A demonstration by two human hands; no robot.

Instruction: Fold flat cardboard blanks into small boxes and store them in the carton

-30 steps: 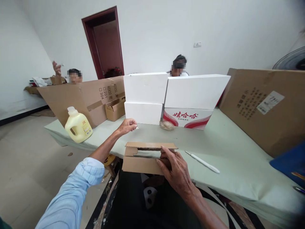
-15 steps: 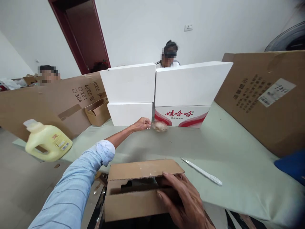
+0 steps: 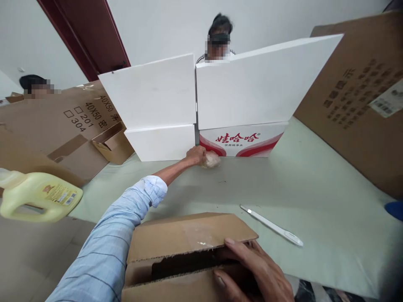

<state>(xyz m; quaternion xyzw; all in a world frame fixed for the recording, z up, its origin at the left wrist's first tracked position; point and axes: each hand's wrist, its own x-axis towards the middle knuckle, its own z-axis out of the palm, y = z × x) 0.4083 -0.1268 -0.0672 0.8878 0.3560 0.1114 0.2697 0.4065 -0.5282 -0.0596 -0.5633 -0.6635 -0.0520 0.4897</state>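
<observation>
My left hand point(image 3: 195, 155) reaches far across the pale green table point(image 3: 308, 193) and closes on a small clear bag of something tan point(image 3: 213, 160) lying in front of the white boxes. My right hand point(image 3: 252, 272) rests on the near flap of a small brown cardboard box point(image 3: 182, 239) at the table's near edge, fingers curled over the flap into the half-open slot. The box's inside is dark.
Stacked white boxes point(image 3: 157, 96), one printed red point(image 3: 242, 140), stand at the back. A white pen-like tool point(image 3: 272, 225) lies right of the box. A yellow jug point(image 3: 40, 201) sits left. Large cardboard sheets point(image 3: 355, 96) flank the table. Two other people point(image 3: 218, 40) sit behind.
My left hand has stretched further forward and reached the small bag. The view has moved closer and lower, so the cardboard box fills more of the foreground.
</observation>
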